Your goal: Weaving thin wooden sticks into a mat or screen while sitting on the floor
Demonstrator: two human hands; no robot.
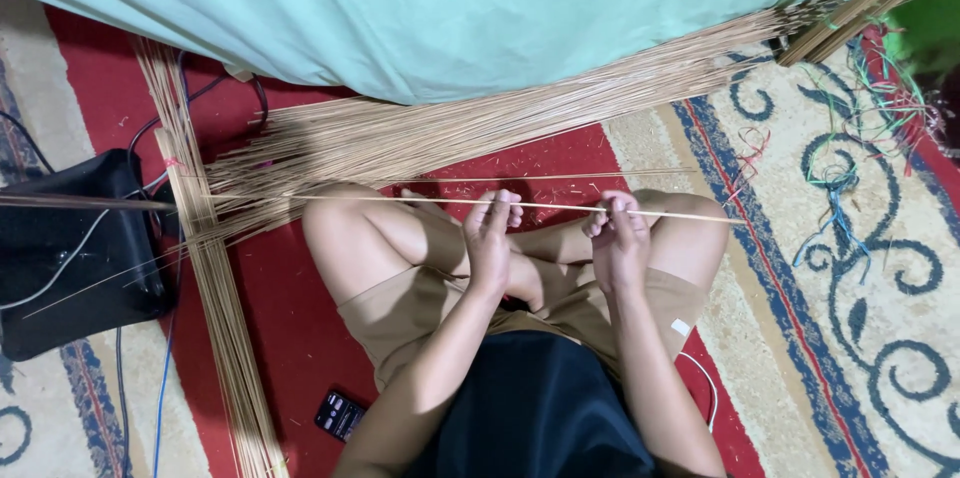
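I sit cross-legged on a red patterned rug. Both hands hold one long thin pale stick (400, 200) that runs level across my knees. My left hand (490, 236) grips it near the middle, fingers curled over it. My right hand (618, 236) pinches the same stick a little to the right. A large fanned pile of similar thin sticks (480, 128) lies on the rug just beyond my knees, running up to the right.
A second bundle of sticks (215, 278) lies lengthwise on the left. A black bag (75, 248) with cables sits at far left. A small dark remote-like device (340, 414) lies by my left thigh. Pale green cloth (450, 8) hangs across the top. Coloured string scraps (840, 178) litter the right.
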